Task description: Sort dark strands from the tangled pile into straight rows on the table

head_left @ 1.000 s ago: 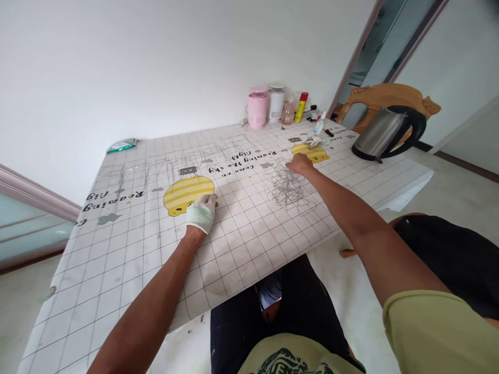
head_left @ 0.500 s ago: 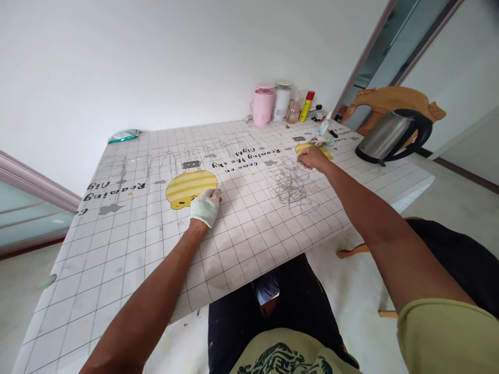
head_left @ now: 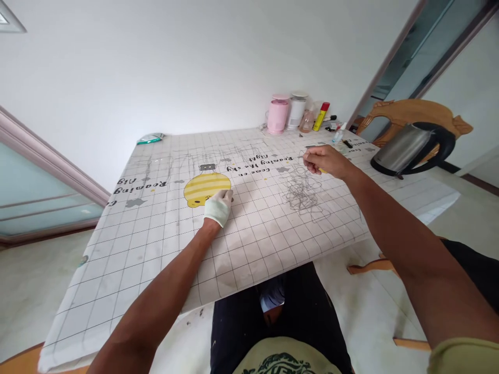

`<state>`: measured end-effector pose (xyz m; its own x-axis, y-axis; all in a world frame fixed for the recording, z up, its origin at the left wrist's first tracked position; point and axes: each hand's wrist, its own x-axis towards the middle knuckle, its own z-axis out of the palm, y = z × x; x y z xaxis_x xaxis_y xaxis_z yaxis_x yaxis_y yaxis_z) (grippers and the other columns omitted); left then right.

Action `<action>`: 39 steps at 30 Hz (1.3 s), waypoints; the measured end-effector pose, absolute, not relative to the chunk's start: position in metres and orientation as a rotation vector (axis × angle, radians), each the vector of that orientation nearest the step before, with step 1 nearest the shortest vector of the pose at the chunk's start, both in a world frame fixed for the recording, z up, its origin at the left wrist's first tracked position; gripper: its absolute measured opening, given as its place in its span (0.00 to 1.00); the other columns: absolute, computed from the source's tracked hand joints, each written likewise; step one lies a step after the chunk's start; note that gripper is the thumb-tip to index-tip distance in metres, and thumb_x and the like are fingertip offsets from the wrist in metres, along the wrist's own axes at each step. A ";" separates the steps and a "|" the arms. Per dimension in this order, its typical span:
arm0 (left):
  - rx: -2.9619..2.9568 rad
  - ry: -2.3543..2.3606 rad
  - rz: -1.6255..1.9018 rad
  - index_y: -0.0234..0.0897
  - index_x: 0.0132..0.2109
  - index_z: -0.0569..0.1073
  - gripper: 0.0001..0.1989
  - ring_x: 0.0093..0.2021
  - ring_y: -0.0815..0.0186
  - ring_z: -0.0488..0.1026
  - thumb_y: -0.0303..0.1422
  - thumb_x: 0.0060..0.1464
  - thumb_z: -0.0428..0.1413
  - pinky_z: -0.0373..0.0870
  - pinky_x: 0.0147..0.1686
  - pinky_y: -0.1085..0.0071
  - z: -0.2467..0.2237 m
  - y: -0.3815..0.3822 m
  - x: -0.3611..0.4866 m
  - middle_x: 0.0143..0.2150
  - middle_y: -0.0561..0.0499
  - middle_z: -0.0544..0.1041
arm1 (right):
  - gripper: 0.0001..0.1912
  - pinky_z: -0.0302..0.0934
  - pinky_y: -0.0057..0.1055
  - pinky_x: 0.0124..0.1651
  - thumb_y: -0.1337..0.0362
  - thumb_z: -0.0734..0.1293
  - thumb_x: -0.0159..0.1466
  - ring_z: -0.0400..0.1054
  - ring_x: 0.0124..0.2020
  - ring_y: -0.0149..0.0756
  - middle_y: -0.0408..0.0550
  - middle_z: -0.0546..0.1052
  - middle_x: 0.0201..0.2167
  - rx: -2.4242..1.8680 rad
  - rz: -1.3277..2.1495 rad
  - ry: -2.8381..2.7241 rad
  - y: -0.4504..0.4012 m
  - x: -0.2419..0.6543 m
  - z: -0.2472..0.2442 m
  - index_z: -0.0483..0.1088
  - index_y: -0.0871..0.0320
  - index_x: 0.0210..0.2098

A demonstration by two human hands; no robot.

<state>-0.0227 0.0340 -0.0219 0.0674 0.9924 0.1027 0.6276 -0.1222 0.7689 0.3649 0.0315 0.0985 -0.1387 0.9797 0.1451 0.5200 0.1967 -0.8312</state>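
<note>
Head view: right hand [head_left: 324, 160] curls near dark tangle [head_left: 302, 195]; I cannot tell its grip.

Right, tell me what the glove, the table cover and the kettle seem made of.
Glove: probably knitted fabric, judging by its matte, close-fitting look.
Table cover: likely plastic or coated cloth, being smooth, faintly shiny and softly creased.
Kettle body: apparently steel, from its grey metallic shine; its black handle looks like plastic, without that shine.

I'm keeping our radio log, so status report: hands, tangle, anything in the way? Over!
Gloved left hand on the tablecloth. Bare right hand, curled, beside the tangle. Tangle lying on tablecloth. Kettle clear of it.
</note>
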 end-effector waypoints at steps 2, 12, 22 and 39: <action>1.738 1.594 0.955 0.42 0.41 0.82 0.17 0.44 0.56 0.81 0.41 0.68 0.51 0.70 0.50 0.64 -0.019 0.030 -0.021 0.41 0.47 0.86 | 0.22 0.58 0.28 0.23 0.46 0.75 0.69 0.67 0.24 0.32 0.47 0.74 0.25 -1.220 0.988 -1.763 0.026 0.344 0.098 0.74 0.58 0.31; 1.380 0.957 1.080 0.33 0.60 0.80 0.25 0.42 0.58 0.83 0.48 0.67 0.58 0.76 0.50 0.62 -0.012 0.016 -0.029 0.53 0.40 0.85 | 0.20 0.59 0.30 0.26 0.48 0.75 0.71 0.67 0.26 0.34 0.47 0.75 0.26 -0.760 1.405 -1.688 0.032 0.239 0.053 0.76 0.59 0.33; 1.067 0.687 1.103 0.29 0.48 0.84 0.23 0.36 0.63 0.78 0.43 0.54 0.73 0.74 0.43 0.62 -0.029 0.029 -0.032 0.46 0.36 0.85 | 0.19 0.61 0.30 0.28 0.48 0.73 0.72 0.68 0.27 0.34 0.46 0.75 0.27 -0.702 1.496 -1.674 0.049 0.204 0.008 0.77 0.58 0.35; 0.866 0.579 1.036 0.32 0.40 0.79 0.16 0.37 0.67 0.74 0.40 0.56 0.71 0.72 0.41 0.66 -0.023 0.035 -0.037 0.45 0.41 0.80 | 0.22 0.68 0.33 0.29 0.41 0.75 0.68 0.70 0.30 0.36 0.47 0.75 0.30 -0.731 1.441 -1.504 0.039 0.192 -0.010 0.79 0.55 0.38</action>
<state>-0.0366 0.0345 -0.0227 0.4134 0.9103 -0.0186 -0.4928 0.2409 0.8361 0.1924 0.0389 -0.0095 -0.4197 0.8846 0.2032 -0.1654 0.1456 -0.9754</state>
